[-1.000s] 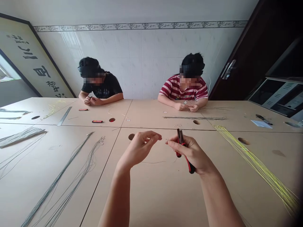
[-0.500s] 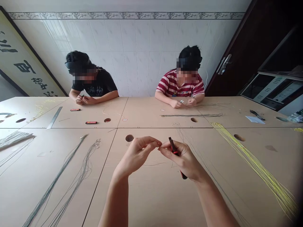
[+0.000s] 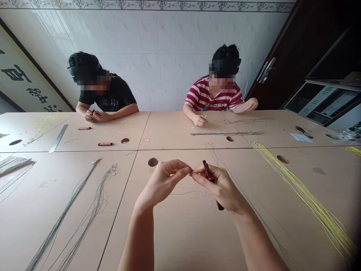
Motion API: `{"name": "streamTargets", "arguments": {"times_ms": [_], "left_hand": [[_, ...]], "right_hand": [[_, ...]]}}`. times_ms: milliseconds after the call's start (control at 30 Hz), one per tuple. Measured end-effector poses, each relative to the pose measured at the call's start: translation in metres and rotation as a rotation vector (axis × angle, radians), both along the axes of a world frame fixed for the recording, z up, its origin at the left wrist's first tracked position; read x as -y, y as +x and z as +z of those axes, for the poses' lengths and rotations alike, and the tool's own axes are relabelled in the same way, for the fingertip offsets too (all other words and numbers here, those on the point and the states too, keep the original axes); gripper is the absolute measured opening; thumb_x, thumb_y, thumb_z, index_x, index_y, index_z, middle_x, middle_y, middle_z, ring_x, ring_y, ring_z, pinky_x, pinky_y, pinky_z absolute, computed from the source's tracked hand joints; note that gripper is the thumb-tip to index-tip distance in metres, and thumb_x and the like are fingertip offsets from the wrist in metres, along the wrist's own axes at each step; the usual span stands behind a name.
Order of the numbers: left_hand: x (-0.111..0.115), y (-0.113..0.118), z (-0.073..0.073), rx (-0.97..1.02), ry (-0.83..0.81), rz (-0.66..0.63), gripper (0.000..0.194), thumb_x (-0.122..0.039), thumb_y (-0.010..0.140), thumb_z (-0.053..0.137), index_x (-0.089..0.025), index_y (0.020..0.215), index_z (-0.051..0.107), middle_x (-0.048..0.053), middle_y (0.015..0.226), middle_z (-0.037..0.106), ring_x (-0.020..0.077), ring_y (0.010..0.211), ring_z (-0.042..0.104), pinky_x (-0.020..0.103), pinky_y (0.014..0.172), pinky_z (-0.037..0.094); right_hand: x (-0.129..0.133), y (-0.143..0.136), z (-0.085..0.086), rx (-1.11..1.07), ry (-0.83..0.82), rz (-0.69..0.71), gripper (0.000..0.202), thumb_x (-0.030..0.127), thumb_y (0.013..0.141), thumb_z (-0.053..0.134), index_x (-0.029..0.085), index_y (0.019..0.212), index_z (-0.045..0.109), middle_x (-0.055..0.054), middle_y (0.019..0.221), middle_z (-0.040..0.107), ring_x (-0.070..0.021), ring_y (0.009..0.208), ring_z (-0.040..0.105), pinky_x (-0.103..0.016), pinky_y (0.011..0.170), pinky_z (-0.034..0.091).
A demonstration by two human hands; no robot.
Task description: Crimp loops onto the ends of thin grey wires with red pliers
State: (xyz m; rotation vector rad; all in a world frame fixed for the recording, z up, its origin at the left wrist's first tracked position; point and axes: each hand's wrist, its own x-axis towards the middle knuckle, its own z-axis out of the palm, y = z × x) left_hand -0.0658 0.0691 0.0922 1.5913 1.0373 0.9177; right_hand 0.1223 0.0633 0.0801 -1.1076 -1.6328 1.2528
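My left hand [image 3: 170, 178] is closed in a pinch, its thumb and forefinger meeting on what looks like the end of a thin cord, mostly hidden by the fingertips. A fine dark cord [image 3: 184, 193] trails just beneath it. Touching those fingertips, my right hand [image 3: 218, 184] pinches at the same spot. A slim black-and-red hand tool [image 3: 209, 174] lies across that palm, held by the other fingers, its lower end sticking out below. Its exact kind cannot be made out.
Bundles of grey-green cords [image 3: 76, 195] lie to the left, yellow cords [image 3: 293, 180] to the right. Round holes [image 3: 153, 162] pierce the tabletop. Across the table sit two people, one in black [image 3: 121, 92], one in stripes [image 3: 197, 92]. A metal ruler [image 3: 58, 138] lies far left.
The view has tipped down slightly. My hands keep their pinch, fingertips still together. The person in stripes has swung one hand outward to the side, away from the other.
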Motion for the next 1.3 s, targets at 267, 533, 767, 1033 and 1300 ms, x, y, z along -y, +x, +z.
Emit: {"name": "streamTargets", "arguments": {"times_ms": [267, 533, 767, 1033, 1300], "left_hand": [[-0.002, 0.0, 0.001, 0.043, -0.053, 0.058, 0.025, -0.041, 0.09, 0.059, -0.017, 0.086, 0.066, 0.006, 0.093, 0.071, 0.0183, 0.09, 0.062, 0.03, 0.078, 0.046], [-0.001, -0.001, 0.004, 0.05, -0.068, 0.191, 0.015, -0.03, 0.088, 0.055, -0.02, 0.08, 0.063, 0.004, 0.113, 0.07, 0.0189, 0.098, 0.059, 0.032, 0.084, 0.044], [0.001, 0.003, 0.006, 0.056, -0.069, 0.172, 0.015, -0.027, 0.087, 0.055, -0.02, 0.077, 0.063, 0.003, 0.107, 0.07, 0.0176, 0.092, 0.057, 0.032, 0.081, 0.043], [0.005, 0.01, 0.01, 0.062, -0.086, 0.107, 0.018, -0.029, 0.088, 0.054, -0.02, 0.088, 0.069, 0.005, 0.099, 0.071, 0.0199, 0.094, 0.061, 0.031, 0.076, 0.047], [0.004, 0.011, 0.006, 0.082, -0.094, 0.088, 0.014, -0.029, 0.088, 0.057, -0.02, 0.082, 0.066, 0.003, 0.086, 0.071, 0.0213, 0.101, 0.062, 0.031, 0.078, 0.049]], "right_hand": [[0.002, -0.004, 0.0, 0.045, 0.031, -0.04, 0.027, 0.047, 0.088, 0.06, 0.022, 0.079, 0.063, 0.003, 0.064, 0.041, -0.0116, 0.059, 0.034, -0.027, 0.055, 0.03], [0.007, -0.001, 0.001, 0.195, 0.404, -0.315, 0.017, 0.037, 0.09, 0.059, 0.027, 0.102, 0.065, -0.005, 0.102, 0.055, -0.0141, 0.075, 0.055, -0.027, 0.066, 0.046], [0.016, -0.015, 0.003, 0.17, 0.444, -0.236, 0.017, 0.03, 0.094, 0.054, 0.023, 0.078, 0.051, -0.001, 0.08, 0.052, -0.0124, 0.064, 0.047, -0.025, 0.057, 0.041], [0.016, -0.016, 0.003, 0.168, 0.41, -0.211, 0.016, 0.03, 0.094, 0.053, 0.022, 0.079, 0.054, -0.001, 0.079, 0.053, -0.0121, 0.063, 0.046, -0.025, 0.056, 0.038], [0.018, -0.016, 0.006, 0.183, 0.431, -0.221, 0.019, 0.026, 0.094, 0.053, 0.022, 0.075, 0.052, 0.0, 0.075, 0.049, -0.0114, 0.062, 0.044, -0.024, 0.056, 0.036]]}}
